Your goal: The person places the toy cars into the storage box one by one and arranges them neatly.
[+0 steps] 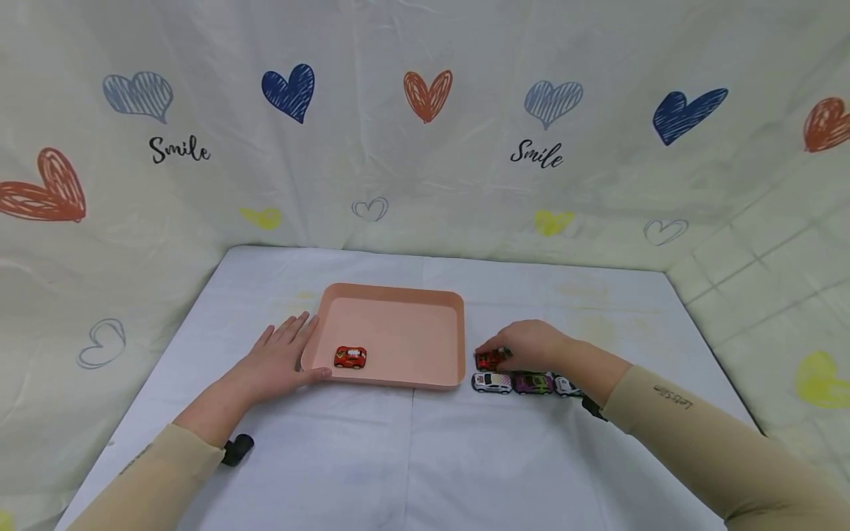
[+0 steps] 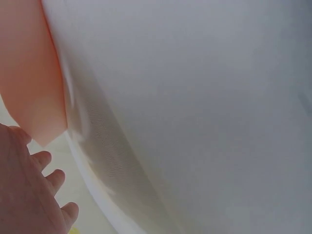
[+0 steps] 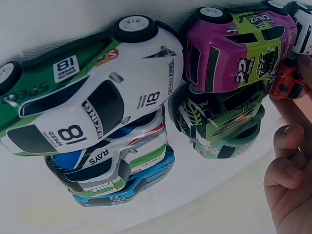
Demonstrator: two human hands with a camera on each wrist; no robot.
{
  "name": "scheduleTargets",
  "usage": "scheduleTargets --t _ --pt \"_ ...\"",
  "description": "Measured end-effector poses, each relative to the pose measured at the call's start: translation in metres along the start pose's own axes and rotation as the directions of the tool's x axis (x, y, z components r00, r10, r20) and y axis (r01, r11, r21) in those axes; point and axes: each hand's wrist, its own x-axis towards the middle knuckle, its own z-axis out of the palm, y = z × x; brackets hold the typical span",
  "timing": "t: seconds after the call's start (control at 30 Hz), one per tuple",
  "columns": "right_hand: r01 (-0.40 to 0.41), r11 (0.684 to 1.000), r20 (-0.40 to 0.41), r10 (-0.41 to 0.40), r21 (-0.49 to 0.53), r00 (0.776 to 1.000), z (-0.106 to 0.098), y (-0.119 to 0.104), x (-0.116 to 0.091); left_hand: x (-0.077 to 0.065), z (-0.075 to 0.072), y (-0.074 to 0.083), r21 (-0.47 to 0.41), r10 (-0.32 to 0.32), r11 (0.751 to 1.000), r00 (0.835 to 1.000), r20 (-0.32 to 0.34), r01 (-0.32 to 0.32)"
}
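Observation:
A pink tray (image 1: 398, 339) lies on the table with one red toy car (image 1: 350, 358) at its front left. My left hand (image 1: 282, 361), fingers spread and straight, rests against the tray's left edge; in the left wrist view its fingertips (image 2: 56, 178) show beside the tray's wall (image 2: 36, 97). Right of the tray, my right hand (image 1: 531, 346) pinches another red toy car (image 1: 490, 360), seen partly at the right wrist view's edge (image 3: 287, 80). Just in front of it stand a white car (image 1: 491, 383) and a purple-and-green car (image 1: 533, 383).
Under the right wrist stands a green-and-white car (image 3: 97, 92) marked 18, with a white striped car (image 3: 114, 153) and a blue car (image 3: 131, 187) behind. A dark green car (image 3: 219, 114) stands behind the purple one. A printed cloth (image 1: 425, 162) hangs behind the table.

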Motion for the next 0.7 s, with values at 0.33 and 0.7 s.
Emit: scheduleTargets --t 0.33,0.7 --pt "-0.002 1.000 0.010 0.002 0.009 1.000 -0.001 -0.002 0.003 0.002 0.001 -0.001 0.000 0.003 1.000 1.000 0.004 -0.003" --pt "-0.017 0.998 0.004 0.016 0.060 1.000 -0.010 0.000 -0.002 0.002 0.002 -0.001 -0.002 0.005 1.000 1.000 -0.002 -0.005"
